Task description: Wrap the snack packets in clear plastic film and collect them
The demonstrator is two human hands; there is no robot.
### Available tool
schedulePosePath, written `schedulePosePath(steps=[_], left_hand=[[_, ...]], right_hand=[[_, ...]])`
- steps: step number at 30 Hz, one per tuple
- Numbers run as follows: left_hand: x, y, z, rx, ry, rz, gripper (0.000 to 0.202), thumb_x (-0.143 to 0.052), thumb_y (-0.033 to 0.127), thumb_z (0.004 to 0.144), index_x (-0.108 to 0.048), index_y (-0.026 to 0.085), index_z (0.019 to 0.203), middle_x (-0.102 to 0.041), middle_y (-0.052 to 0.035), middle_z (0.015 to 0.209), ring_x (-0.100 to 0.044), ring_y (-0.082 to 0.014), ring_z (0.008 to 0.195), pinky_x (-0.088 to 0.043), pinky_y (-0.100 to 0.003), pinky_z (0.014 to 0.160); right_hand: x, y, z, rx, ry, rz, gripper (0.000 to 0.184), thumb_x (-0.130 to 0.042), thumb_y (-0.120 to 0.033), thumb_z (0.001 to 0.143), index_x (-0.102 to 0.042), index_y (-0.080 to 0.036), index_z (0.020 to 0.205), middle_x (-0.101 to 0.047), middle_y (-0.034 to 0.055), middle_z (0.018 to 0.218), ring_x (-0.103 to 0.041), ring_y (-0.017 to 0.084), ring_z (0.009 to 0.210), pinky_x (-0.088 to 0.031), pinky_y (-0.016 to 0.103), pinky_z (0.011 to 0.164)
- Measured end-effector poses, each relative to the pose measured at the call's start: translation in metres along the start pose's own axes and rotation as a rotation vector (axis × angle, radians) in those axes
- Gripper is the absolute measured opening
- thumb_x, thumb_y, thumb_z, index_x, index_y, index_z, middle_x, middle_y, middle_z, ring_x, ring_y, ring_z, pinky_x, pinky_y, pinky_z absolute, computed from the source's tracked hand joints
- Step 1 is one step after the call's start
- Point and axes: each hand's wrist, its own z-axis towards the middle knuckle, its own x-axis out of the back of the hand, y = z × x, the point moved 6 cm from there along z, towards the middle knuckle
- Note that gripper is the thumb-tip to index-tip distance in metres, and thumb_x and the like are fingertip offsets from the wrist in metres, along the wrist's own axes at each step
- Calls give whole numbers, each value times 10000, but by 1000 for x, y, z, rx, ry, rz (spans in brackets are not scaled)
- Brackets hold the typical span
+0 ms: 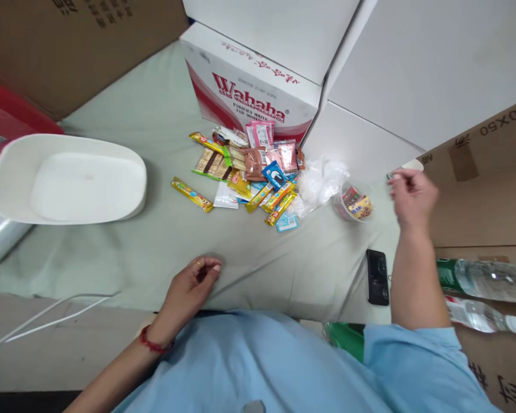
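Observation:
My left hand [191,284] rests on the pale green cloth [155,246] near the front edge, fingers curled in with nothing in them, a red thread round the wrist. My right hand [413,195] is raised at the right, fingers pinched on a small thing I cannot make out, just right of a clear bag of snacks [356,203]. A heap of wrapped snacks [249,172] lies in the middle, with crumpled clear plastic [322,180] beside it.
A white oval basin [69,178] stands at the left. A red-and-white Wahaha carton [245,86] and white boxes [413,63] line the back. A black phone [377,276] lies by my right forearm. Water bottles [484,278] rest on cardboard at the right.

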Motion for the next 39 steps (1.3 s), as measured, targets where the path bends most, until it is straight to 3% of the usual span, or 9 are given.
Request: schedulePosePath(steps=[3, 6, 13, 17, 21, 25, 30, 35, 39], left_hand=[[1, 14, 4, -56, -17, 19, 456, -577, 644, 811, -710, 219, 908, -733, -48, 858, -653, -219, 786, -529, -334, 748], [-3, 35, 8, -121, -44, -6, 404, -580, 603, 841, -710, 224, 888, -729, -47, 871, -655, -215, 801, -539, -341, 786], [-35, 48, 7, -64, -217, -292, 402, -647, 605, 836, -688, 206, 862, -706, -48, 838, -657, -201, 792, -550, -330, 744], [-61, 63, 2, -32, -376, -473, 440, -667, 624, 838, -648, 197, 944, -684, -72, 957, -676, -209, 854, -566, -328, 699], [-67, 92, 7, -355, -229, -311, 481, -864, 471, 689, -682, 209, 1050, -673, -95, 1121, -642, -225, 1012, -539, -335, 831], [-74, 87, 20, -333, -254, -298, 306, -688, 506, 860, -682, 202, 826, -652, -37, 825, -593, -177, 787, -484, -310, 759], [-62, 61, 28, -106, -202, -474, 387, -742, 562, 769, -603, 204, 822, -578, 20, 756, -501, -134, 699, -418, -264, 677], [-59, 47, 25, 22, -188, -666, 435, -778, 571, 710, -554, 210, 804, -538, 35, 736, -480, -117, 678, -434, -257, 670], [-63, 46, 21, 4, -180, -622, 445, -753, 606, 752, -563, 207, 796, -535, 36, 714, -466, -115, 665, -409, -251, 652]], right_hand=[[-58, -34, -48, 17, -98, 7, 324, -677, -462, 912, -726, -196, 1091, -726, 73, 1003, -616, 146, 694, -524, 308, 694], [-97, -39, -71, -79, -143, 18, 399, -730, -489, 847, -704, -181, 1099, -725, 73, 1039, -600, 135, 663, -550, 323, 739], [-71, -53, -131, -304, 190, 485, 200, -720, -397, 900, -638, -225, 961, -603, -34, 785, -538, 114, 593, -470, 259, 577], [-84, -101, -197, -241, -65, 545, 99, -743, -318, 914, -696, -241, 955, -664, 16, 942, -604, 140, 734, -486, 283, 660], [-108, -123, -241, -325, -311, 560, 96, -717, -340, 947, -723, -245, 952, -654, 12, 869, -585, 151, 751, -472, 290, 681], [-112, -106, -247, -577, -317, 725, 223, -791, -430, 876, -709, -235, 944, -609, -27, 741, -519, 120, 621, -446, 259, 587], [-102, -74, -230, -767, -256, 917, 340, -883, -447, 738, -676, -219, 881, -540, -58, 665, -449, 81, 544, -389, 207, 496], [-83, -51, -206, -696, -72, 862, 386, -820, -442, 814, -663, -248, 1109, -694, 18, 998, -598, 97, 700, -518, 222, 597], [-87, -74, -209, -601, -123, 646, 407, -749, -490, 895, -670, -252, 1215, -702, 84, 1232, -636, 128, 741, -565, 282, 640]])
